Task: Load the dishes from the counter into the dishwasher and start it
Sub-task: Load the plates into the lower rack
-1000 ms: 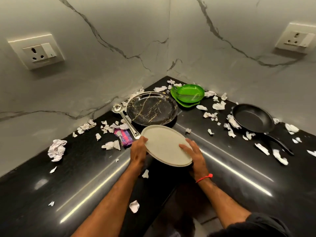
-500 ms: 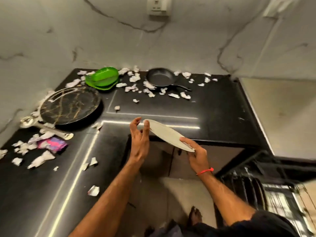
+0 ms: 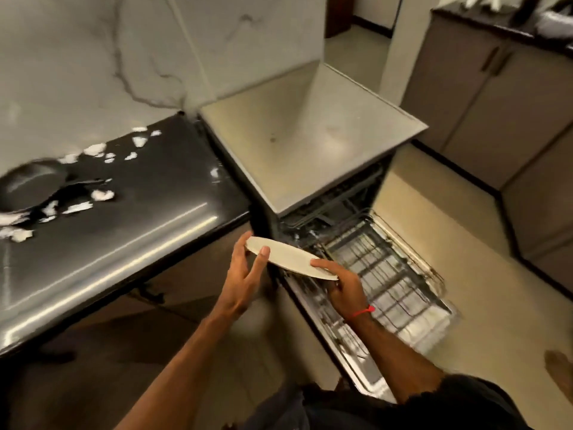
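The dishwasher point(image 3: 313, 141) is standing open just beside the end of the black bench point(image 3: 130, 218), its door point(image 3: 338, 346) dropped flat and its lower rack point(image 3: 384, 268) drawn out over the door. The rack's wire rows are blurring in this view, and I cannot tell whether anything is sitting in them. On the bench a dark frying pan point(image 3: 28, 184) is lying at the far left, holding nothing that I can see, with white paper scraps point(image 3: 102, 195) lying scattered around it.

The person is holding a pale plate point(image 3: 288, 257), tilted nearly edge-on, in the air over the near left corner of the rack, well clear of the bench. The left hand point(image 3: 245, 280) is supporting the plate's left rim, thumb lying on top and fingers point(image 3: 240, 248) reaching loosely spread behind it. The right hand point(image 3: 342, 285) is gripping the right rim, thumb pressing on top, fingers curling beneath. A red thread point(image 3: 362, 311) is circling the right wrist.
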Demonstrator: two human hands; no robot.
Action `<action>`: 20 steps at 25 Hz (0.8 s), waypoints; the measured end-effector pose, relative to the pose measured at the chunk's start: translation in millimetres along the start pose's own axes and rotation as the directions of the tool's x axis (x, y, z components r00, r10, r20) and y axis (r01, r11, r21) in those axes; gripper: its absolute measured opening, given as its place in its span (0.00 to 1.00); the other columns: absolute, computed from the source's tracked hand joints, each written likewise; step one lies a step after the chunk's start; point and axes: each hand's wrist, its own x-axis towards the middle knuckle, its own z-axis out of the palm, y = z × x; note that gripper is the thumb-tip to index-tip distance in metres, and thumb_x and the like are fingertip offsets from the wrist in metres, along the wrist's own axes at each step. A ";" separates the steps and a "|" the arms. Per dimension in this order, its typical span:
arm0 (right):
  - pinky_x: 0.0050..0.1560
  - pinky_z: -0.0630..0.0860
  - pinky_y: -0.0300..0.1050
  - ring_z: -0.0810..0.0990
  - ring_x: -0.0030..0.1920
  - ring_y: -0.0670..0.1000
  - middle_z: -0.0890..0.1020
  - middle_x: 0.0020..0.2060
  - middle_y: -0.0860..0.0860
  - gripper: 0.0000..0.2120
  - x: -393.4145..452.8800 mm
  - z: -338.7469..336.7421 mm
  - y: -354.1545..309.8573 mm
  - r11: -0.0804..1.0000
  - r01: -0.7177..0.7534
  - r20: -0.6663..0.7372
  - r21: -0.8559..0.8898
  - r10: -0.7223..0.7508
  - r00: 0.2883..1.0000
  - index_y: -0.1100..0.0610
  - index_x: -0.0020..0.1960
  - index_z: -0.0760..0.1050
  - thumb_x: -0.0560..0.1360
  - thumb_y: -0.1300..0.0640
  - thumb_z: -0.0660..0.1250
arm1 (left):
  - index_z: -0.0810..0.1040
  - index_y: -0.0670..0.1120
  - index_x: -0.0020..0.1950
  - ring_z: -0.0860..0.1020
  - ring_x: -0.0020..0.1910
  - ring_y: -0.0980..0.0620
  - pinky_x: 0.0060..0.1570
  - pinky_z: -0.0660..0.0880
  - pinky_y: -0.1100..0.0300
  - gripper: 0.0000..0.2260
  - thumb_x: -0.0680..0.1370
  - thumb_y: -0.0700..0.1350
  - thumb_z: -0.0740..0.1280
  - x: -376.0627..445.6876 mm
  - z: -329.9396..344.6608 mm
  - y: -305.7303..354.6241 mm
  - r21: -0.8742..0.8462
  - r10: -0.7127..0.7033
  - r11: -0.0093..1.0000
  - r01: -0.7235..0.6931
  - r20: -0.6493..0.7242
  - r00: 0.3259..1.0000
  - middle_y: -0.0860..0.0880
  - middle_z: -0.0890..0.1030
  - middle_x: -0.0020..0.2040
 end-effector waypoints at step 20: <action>0.74 0.62 0.42 0.71 0.71 0.53 0.74 0.70 0.49 0.35 60.5 -10.1 269.1 0.836 -0.507 0.128 -0.209 0.538 0.833 0.51 0.70 0.73 0.69 0.76 0.58 | 0.59 0.51 0.81 0.73 0.64 0.40 0.52 0.80 0.45 0.25 0.83 0.44 0.55 302.8 261.4 -143.0 0.260 -0.538 0.832 0.491 0.157 0.828 0.41 0.69 0.73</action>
